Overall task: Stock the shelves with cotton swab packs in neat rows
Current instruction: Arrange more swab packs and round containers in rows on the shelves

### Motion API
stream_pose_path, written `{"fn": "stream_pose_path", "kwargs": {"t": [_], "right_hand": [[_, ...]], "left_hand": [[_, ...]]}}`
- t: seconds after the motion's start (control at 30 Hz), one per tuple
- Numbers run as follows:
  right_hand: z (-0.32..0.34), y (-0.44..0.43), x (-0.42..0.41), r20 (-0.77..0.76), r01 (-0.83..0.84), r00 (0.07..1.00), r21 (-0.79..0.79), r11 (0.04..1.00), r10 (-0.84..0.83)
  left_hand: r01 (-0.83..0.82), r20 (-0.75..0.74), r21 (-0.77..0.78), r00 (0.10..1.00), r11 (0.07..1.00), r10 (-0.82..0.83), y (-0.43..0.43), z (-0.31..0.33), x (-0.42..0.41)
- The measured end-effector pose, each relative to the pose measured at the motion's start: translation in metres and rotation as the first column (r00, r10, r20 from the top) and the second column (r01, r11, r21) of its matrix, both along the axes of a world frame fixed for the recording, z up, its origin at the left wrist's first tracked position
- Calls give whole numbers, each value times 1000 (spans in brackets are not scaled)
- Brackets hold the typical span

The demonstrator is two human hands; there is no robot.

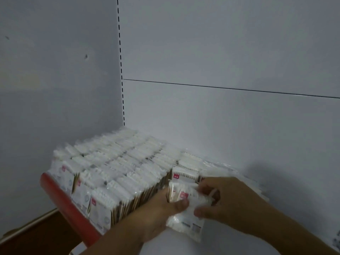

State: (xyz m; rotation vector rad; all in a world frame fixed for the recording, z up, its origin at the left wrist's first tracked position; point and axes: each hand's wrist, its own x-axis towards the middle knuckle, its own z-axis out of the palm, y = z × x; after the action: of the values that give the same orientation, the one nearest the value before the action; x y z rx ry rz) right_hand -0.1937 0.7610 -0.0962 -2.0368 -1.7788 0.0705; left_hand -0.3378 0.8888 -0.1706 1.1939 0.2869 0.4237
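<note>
It's a shop. White shelf with red front edge, slotted upright top centre. Rows of identical cotton swab packs fill lower left.

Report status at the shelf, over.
Left hand, right hand both gripping one clear-wrapped white cotton swab pack. Beside upright packed rows, red-edged white shelf. Path clear.

Left hand and right hand: both bare; forearms uncovered to the frame edge. Motion blur hides finer detail.
</note>
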Motion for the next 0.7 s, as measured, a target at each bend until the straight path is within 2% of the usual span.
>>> {"fn": "stream_pose_path", "kwargs": {"t": [0.07,0.13,0.2,0.27,0.33,0.43,0.53,0.6,0.7], "right_hand": [[2,-2,-2,16,2,1000,-12,1000,-2],[14,-5,9,9,53,999,66,996,-53],[28,-13,29,34,170,983,205,964,-180],[34,-21,46,130,257,944,285,924,-303],[27,-17,50,211,271,923,236,933,-322],[1,4,41,344,207,908,130,970,-240],[-16,19,37,474,181,853,129,975,-221],[-14,18,41,448,146,870,160,976,-203],[2,7,43,254,73,956,282,957,-148]], "left_hand": [[-53,-55,2,997,999,53,-1,2,1],[-82,-140,-22,987,996,78,0,5,3],[-99,-174,-75,981,992,85,2,5,5],[-128,-163,-113,981,985,109,3,4,6],[-141,-157,-132,980,981,119,3,1,6],[-143,-173,-142,978,979,118,3,1,4],[-119,-179,-145,980,982,92,1,3,2],[-113,-172,-175,982,978,83,-1,4,2],[-107,-158,-250,985,962,69,-4,7,3]]}}
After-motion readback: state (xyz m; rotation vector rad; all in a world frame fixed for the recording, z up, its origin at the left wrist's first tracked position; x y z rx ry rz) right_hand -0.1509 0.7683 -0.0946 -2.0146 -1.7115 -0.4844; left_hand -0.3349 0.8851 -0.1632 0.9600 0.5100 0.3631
